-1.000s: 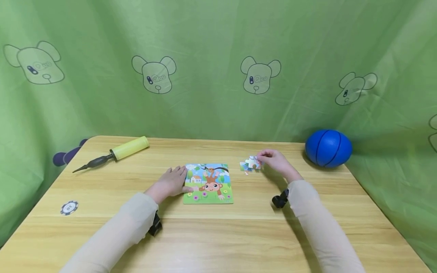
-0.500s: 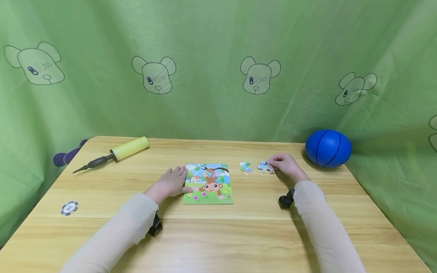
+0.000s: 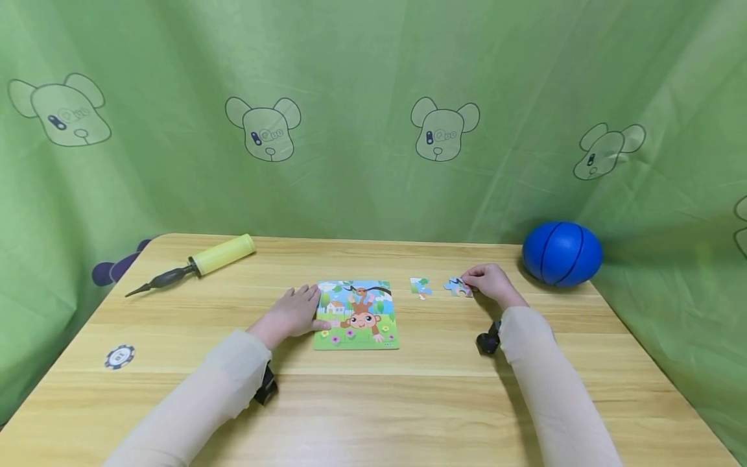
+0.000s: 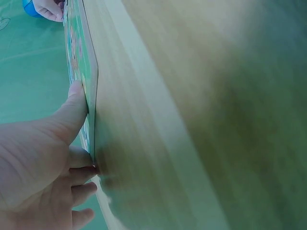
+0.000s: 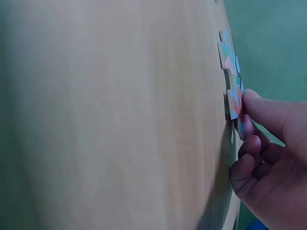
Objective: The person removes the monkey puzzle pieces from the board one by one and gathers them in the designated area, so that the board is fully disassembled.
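In the head view my left hand (image 3: 294,312) rests on the left edge of a puzzle board (image 3: 356,334) printed with an upside-down monkey. Its fingers are straight; in the left wrist view the thumb (image 4: 73,108) lies on the board's face. To the right of the board, my right hand (image 3: 495,284) pinches a jigsaw piece (image 3: 455,287) between thumb and fingers. In the right wrist view that jigsaw piece (image 5: 235,98) is close to the tabletop, its knobbed edge pointing away from the hand. Another jigsaw piece (image 3: 418,285) lies apart, between board and right hand.
A blue ball (image 3: 562,253) sits at the table's back right corner. The yellow and black hand pump (image 3: 222,254) lies at the back left. A round chip (image 3: 119,357) is on the left of the wooden table (image 3: 373,415). Green curtain (image 3: 362,194) stands behind.
My right hand has moved right with its jigsaw piece, away from the other piece, and the piece is lower. Over the last half second it shifted only slightly. The left hand stayed put.
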Demonstrator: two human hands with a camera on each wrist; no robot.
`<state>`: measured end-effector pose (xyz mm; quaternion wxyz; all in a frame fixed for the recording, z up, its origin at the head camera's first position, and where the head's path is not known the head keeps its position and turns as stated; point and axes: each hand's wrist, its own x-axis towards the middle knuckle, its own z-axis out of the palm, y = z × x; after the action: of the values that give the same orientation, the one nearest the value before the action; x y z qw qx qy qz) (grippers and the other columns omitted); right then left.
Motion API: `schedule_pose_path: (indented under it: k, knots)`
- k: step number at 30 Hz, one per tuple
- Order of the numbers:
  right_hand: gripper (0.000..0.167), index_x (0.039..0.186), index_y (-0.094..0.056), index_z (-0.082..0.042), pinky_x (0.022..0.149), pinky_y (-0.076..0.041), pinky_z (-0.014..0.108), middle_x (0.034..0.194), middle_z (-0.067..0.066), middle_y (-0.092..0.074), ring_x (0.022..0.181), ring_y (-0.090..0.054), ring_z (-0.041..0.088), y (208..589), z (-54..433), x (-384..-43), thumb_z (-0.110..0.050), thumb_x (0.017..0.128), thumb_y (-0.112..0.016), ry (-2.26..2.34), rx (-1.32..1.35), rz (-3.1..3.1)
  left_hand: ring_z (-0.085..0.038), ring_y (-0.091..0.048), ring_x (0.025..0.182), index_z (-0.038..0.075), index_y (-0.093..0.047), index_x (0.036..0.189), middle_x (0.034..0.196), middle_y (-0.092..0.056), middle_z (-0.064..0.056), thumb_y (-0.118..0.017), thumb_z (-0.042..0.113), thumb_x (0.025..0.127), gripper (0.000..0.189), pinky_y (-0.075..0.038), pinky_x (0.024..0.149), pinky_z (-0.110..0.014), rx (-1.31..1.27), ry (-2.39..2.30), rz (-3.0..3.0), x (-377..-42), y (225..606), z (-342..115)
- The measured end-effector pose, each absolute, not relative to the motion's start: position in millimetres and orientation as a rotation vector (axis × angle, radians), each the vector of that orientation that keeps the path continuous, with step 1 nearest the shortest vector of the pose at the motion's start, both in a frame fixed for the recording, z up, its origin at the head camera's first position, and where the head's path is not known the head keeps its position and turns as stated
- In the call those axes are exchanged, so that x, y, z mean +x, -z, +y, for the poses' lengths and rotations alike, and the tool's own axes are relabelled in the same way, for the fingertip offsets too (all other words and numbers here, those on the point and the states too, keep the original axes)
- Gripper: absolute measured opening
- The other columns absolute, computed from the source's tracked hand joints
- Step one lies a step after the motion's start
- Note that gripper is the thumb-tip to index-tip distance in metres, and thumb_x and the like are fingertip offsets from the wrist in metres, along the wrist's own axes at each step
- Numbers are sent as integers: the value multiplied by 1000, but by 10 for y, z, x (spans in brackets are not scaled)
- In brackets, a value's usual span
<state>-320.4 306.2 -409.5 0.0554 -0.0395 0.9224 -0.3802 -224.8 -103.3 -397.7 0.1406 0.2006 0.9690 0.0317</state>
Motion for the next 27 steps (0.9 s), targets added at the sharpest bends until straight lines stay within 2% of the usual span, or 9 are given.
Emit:
schedule_pose_path:
  k: [6, 13, 15, 22, 27]
  knots:
    - [23, 100, -65, 11, 68, -44, 23, 79, 8, -66, 73, -57, 14, 4091, 3069, -3209, -10, 91, -58, 1135, -124, 2814, -35, -18, 135, -8, -24, 141, 148, -20, -21, -48, 52, 89, 82, -14, 109, -49, 575, -96, 2799, -2246, 3973, -1032]
    - [25, 104, -64, 9, 78, -44, 33, 97, 17, -65, 95, -54, 28, 4086, 3067, -3196, -12, 92, -58, 1104, -106, 2831, -35, -18, 135, -8, -25, 141, 148, -21, -21, -48, 52, 89, 82, -14, 109, -49, 571, -95, 2801, -2242, 3969, -1027]
    - [26, 105, -64, 9, 78, -44, 33, 98, 18, -65, 96, -54, 28, 4080, 3063, -3188, -13, 92, -58, 1108, -93, 2828, -35, -18, 135, -7, -25, 141, 148, -21, -21, -48, 52, 89, 82, -15, 109, -49, 570, -94, 2801, -2242, 3970, -1024]
    - [30, 110, -62, 7, 73, -47, 30, 99, 16, -64, 88, -56, 24, 4061, 3021, -3166, -17, 93, -57, 1154, -78, 2799, -35, -18, 135, -8, -25, 141, 147, -21, -21, -49, 51, 89, 82, -15, 109, -49, 568, -101, 2800, -2233, 3961, -1023]
    - [33, 114, -61, 4, 63, -48, 29, 95, 16, -60, 75, -54, 21, 4055, 2898, -3163, -20, 93, -57, 1201, -122, 2774, -36, -18, 135, -8, -25, 141, 147, -21, -21, -49, 51, 89, 82, -14, 109, -49, 566, -106, 2796, -2228, 3950, -1022]
